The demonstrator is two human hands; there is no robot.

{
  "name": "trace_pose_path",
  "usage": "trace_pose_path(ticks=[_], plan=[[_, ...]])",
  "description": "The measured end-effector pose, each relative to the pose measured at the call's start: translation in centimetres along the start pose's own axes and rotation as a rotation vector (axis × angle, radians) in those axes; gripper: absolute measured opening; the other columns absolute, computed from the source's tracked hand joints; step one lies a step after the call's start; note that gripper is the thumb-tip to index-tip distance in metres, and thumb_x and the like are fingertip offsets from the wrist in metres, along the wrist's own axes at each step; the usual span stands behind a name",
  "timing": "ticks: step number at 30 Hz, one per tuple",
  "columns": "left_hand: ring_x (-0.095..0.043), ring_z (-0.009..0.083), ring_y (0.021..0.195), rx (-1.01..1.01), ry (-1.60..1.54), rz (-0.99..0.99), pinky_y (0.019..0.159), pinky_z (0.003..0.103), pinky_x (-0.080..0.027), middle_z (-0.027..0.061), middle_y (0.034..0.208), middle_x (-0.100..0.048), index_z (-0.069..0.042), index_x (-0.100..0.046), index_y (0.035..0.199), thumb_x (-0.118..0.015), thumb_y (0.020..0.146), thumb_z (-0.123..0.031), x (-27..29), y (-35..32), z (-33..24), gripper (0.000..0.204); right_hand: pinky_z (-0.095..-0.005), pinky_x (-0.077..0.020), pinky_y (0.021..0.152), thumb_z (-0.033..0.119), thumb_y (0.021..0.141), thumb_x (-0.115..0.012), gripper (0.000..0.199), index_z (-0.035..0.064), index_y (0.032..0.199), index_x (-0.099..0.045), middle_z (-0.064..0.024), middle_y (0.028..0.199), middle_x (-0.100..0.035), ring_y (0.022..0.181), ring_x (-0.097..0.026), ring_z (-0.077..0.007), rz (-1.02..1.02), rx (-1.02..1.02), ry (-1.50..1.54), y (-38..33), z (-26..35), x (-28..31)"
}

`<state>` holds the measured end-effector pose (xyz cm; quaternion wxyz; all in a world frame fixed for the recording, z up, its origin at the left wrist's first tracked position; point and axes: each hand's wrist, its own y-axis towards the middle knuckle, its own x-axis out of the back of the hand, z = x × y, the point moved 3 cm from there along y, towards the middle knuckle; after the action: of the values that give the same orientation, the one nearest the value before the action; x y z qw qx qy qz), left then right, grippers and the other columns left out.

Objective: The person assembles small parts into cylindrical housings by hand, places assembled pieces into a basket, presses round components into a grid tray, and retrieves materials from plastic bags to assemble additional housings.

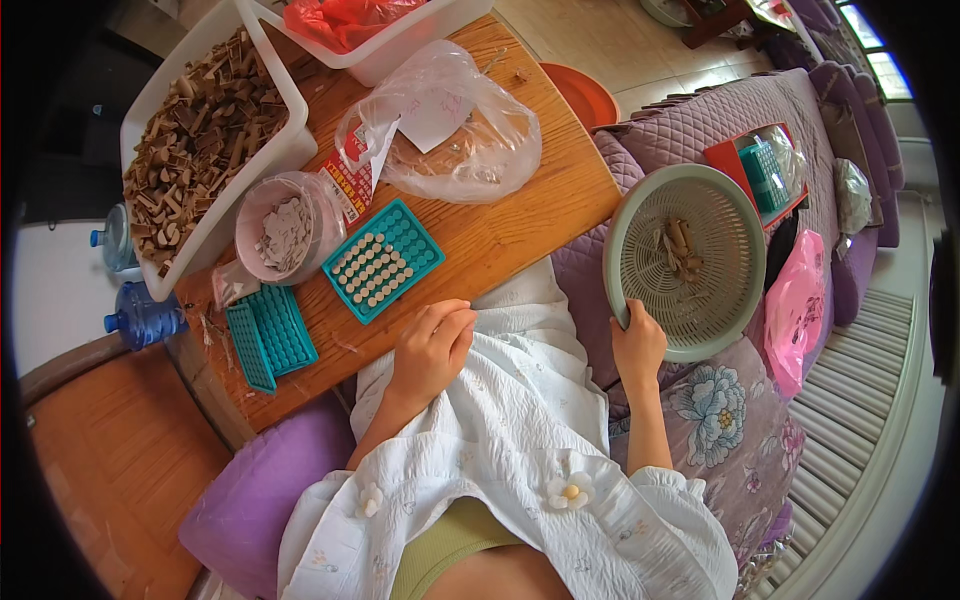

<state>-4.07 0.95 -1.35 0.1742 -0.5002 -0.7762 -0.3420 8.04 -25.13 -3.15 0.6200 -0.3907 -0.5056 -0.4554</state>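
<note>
My right hand (638, 343) grips the near left rim of a round grey-green plastic colander (735, 345). A few tan, tube-like pieces (682, 246) lie in its bottom. My left hand (436, 345) is closed over my lap beside the table edge, fingers curled together; whatever they may hold is hidden. Beyond that hand, a teal tray (425, 245) on the table carries rows of small round whitish pieces in part of its holes. Left of it, two teal trays (290, 325) lean together. A clear-walled tub (250, 225) holds pale flat scraps.
A large white bin (300, 120) full of brown pieces stands on the wooden table (560, 190). Next to it are a clear plastic bag (500, 150) and a white bin with red plastic (440, 25). A pink bag (795, 310) and red box (725, 155) lie on the sofa.
</note>
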Motion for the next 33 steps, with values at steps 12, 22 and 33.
trace_pose_path(ticks=[12, 22, 33], plan=[[-0.061, 0.0244, 0.081, 0.007, -0.001, 0.005, 0.068, 0.033, -0.050, 0.0063, 0.093, -0.060, -0.006, -0.061, 0.088, -0.064, 0.074, -0.002, 0.2, -0.2, 0.1, 0.016, -0.0437, -0.0426, 0.069, 0.000, 0.062, -0.064, 0.038, 0.0020, 0.096, -0.049, -0.0161, 0.091, -0.047, 0.085, -0.048, -0.0353, -0.037, 0.087, -0.032, -2.1, 0.4, -7.5], [-0.061, 0.0250, 0.081, 0.042, 0.012, 0.034, 0.070, 0.034, -0.050, 0.0073, 0.093, -0.060, -0.005, -0.061, 0.088, -0.063, 0.074, -0.002, 0.2, -1.0, 0.5, 0.014, -0.0416, -0.0415, 0.072, 0.000, 0.059, -0.061, 0.041, 0.0021, 0.098, -0.050, -0.0147, 0.090, -0.045, 0.084, -0.047, -0.0333, -0.078, 0.107, -0.055, -2.8, -0.1, -8.5], [-0.060, 0.0256, 0.081, 0.048, -0.003, 0.063, 0.070, 0.034, -0.050, 0.0074, 0.093, -0.060, -0.005, -0.061, 0.088, -0.063, 0.074, -0.002, -0.2, -0.8, 0.9, 0.015, -0.0413, -0.0415, 0.072, 0.000, 0.059, -0.062, 0.043, 0.0024, 0.100, -0.050, -0.0151, 0.090, -0.046, 0.084, -0.047, -0.0334, -0.089, 0.103, -0.059, -2.6, -0.2, -8.6]])
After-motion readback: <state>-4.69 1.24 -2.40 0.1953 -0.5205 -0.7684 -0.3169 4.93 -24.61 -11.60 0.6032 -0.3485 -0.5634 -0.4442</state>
